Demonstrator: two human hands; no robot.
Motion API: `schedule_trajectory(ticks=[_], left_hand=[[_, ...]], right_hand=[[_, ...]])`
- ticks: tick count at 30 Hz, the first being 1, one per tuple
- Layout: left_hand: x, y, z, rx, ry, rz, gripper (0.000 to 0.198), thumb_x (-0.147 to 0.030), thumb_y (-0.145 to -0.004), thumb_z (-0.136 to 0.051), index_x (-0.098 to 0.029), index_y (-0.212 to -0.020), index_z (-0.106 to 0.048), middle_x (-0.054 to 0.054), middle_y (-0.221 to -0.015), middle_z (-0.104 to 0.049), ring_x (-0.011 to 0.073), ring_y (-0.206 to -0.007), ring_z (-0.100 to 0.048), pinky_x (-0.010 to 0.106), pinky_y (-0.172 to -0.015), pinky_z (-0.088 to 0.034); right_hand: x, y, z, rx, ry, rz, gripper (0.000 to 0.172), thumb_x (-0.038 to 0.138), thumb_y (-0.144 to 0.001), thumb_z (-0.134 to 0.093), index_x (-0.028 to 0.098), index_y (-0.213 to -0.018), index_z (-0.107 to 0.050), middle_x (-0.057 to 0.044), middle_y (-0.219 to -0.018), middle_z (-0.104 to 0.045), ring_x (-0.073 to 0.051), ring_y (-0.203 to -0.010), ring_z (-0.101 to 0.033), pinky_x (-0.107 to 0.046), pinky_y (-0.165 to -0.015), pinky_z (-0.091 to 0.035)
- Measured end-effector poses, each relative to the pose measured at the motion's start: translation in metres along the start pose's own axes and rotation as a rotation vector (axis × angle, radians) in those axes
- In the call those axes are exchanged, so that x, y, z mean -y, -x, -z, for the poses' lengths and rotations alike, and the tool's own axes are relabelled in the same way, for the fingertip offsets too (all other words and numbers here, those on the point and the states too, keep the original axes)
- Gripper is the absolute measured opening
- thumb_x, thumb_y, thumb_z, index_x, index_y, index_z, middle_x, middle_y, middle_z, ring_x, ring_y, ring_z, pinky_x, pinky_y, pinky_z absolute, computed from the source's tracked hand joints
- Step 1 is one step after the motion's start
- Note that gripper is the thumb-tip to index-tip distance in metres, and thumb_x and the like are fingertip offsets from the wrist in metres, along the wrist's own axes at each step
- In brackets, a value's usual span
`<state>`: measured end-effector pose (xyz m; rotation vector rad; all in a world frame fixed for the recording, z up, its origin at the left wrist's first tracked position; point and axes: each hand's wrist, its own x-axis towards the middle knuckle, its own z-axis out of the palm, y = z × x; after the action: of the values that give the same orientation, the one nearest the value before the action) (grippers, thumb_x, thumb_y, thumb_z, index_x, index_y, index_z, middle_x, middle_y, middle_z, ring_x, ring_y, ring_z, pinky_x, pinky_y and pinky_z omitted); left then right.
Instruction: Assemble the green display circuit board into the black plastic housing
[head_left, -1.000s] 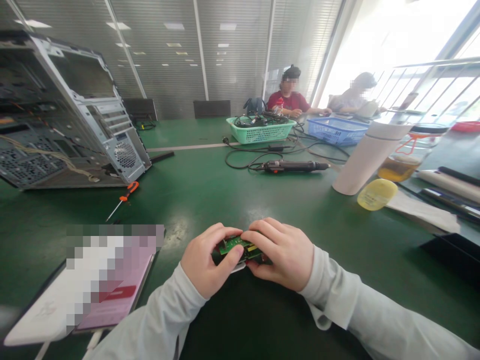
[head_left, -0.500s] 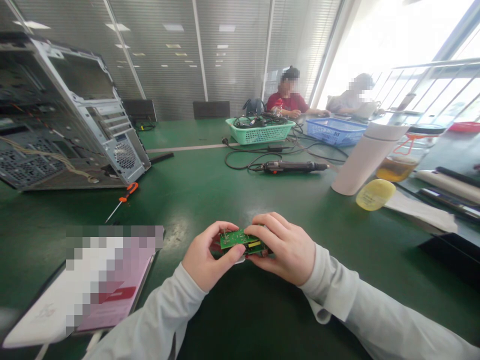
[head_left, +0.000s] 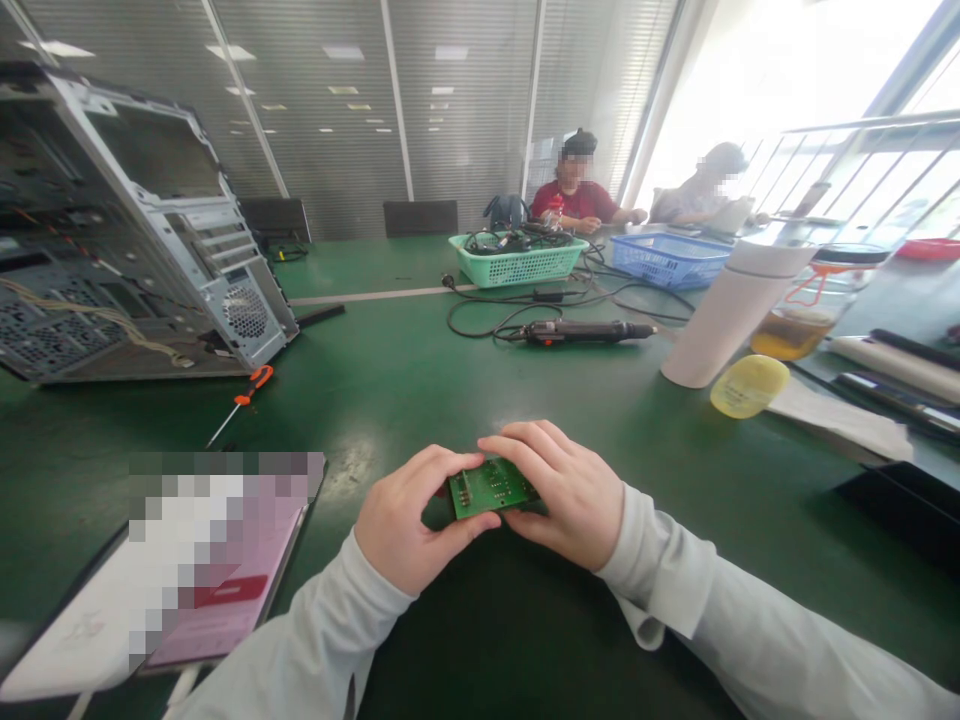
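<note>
A small green circuit board (head_left: 489, 488) is held above the near part of the green table (head_left: 390, 380), its flat side with solder points turned up toward me. My left hand (head_left: 411, 515) grips its left end, thumb along the near edge and fingers at the far edge. Around the right end closes my right hand (head_left: 566, 492), its fingers lying over the top and far edge and its thumb below. The board's underside and right end are hidden by my fingers.
At left stand an open computer case (head_left: 150, 240), an orange-handled screwdriver (head_left: 241, 400) and a phone or tablet (head_left: 217, 600). Ahead lie an electric screwdriver (head_left: 585, 332), a green basket (head_left: 517, 265) of cables and a blue basket (head_left: 675, 265). A pale tumbler (head_left: 705, 315) stands right; two people sit beyond.
The circuit board has been tilted, so its flat face shows more and the yellow part at its near edge is out of sight. My left fingers have moved along its far edge.
</note>
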<state>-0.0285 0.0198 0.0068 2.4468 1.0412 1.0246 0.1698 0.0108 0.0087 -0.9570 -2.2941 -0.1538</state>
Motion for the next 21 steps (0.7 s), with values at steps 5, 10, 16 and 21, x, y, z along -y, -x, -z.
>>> schedule_trajectory(ticks=[5,10,16,21], left_hand=[[-0.001,-0.002,0.001,-0.063,-0.081,-0.087,0.031,-0.031,-0.079,-0.062,-0.019,-0.107,-0.057,0.006,-0.096,-0.065,0.0182,-0.084,-0.063,0.028,-0.075,-0.051],[-0.001,-0.004,0.002,-0.109,-0.101,-0.135,0.031,-0.025,-0.079,-0.062,-0.019,-0.109,-0.057,0.006,-0.099,-0.066,0.0185,-0.090,-0.063,0.028,-0.081,-0.052],[0.001,-0.001,0.000,-0.062,-0.091,-0.123,0.034,-0.025,-0.081,-0.060,-0.021,-0.114,-0.052,0.006,-0.107,-0.065,0.0181,-0.098,-0.061,0.030,-0.087,-0.051],[0.011,0.001,-0.008,-0.020,-0.016,0.038,0.066,-0.030,-0.073,-0.067,-0.018,-0.131,-0.036,0.013,-0.126,-0.053,0.0248,-0.115,-0.052,0.037,-0.086,-0.052]], right_hand=[[-0.001,0.000,-0.001,-0.002,-0.090,-0.005,0.051,0.021,-0.074,-0.061,0.013,-0.121,-0.043,-0.007,-0.110,-0.050,-0.022,-0.099,-0.047,-0.035,-0.081,-0.047],[-0.003,0.000,0.000,-0.012,-0.130,0.009,0.034,0.034,-0.093,-0.050,0.013,-0.118,-0.046,-0.008,-0.106,-0.052,-0.021,-0.096,-0.048,-0.035,-0.080,-0.045],[-0.005,0.002,-0.002,-0.045,-0.123,0.011,0.041,0.049,-0.099,-0.034,0.014,-0.110,-0.050,-0.007,-0.102,-0.054,-0.021,-0.094,-0.049,-0.034,-0.078,-0.045],[-0.005,0.004,-0.003,-0.070,-0.135,-0.013,0.033,0.045,-0.099,-0.039,0.014,-0.107,-0.049,-0.006,-0.111,-0.052,-0.019,-0.101,-0.050,-0.033,-0.084,-0.044]])
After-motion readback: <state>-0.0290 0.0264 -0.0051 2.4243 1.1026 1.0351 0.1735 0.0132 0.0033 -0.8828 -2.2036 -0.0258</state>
